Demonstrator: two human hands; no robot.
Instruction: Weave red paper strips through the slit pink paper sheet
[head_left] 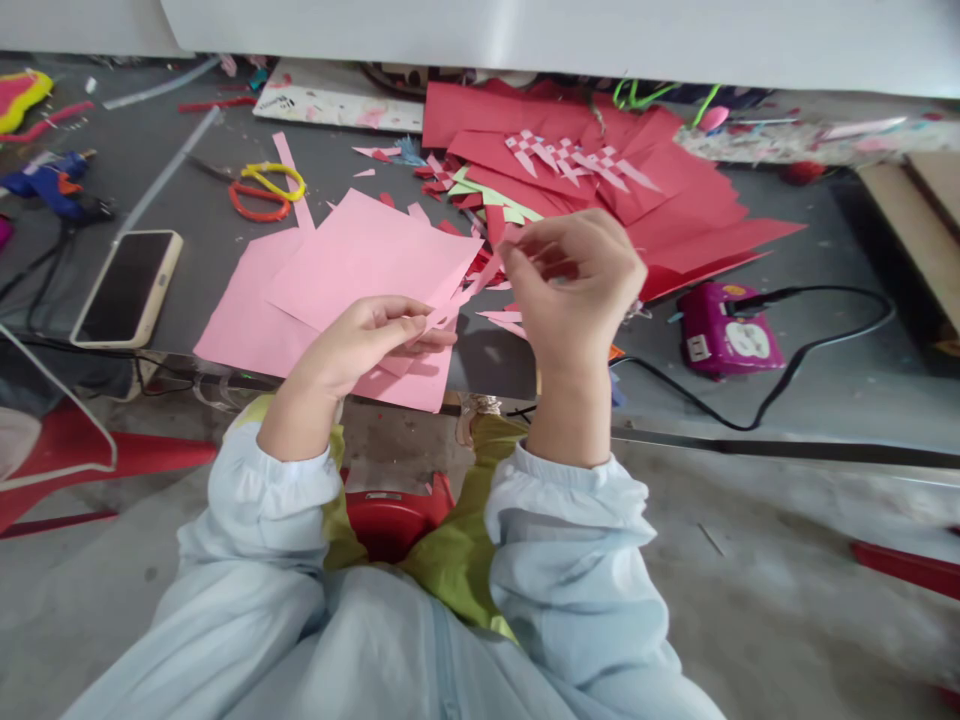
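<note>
Over the table's front edge, my left hand (367, 335) pinches narrow pink paper strips (448, 312) between thumb and fingers. To its right and higher up, my right hand (581, 275) is closed, fingertips pinched at the upper end of a pink strip that slants up from the left hand. Exactly how the strips cross or join is too blurred to tell. Beneath and behind the left hand lie large pink paper sheets (367, 250), overlapping. Red and pink scraps (442, 175) are scattered just beyond the hands.
Red paper sheets (675, 200) carry several pink-and-red woven pieces (566, 155). Scissors (266, 190) with red and yellow handles, a phone (127, 290) and a blue glue gun (56, 185) lie left. At right sits a purple box (727, 330) with a black cable (810, 350).
</note>
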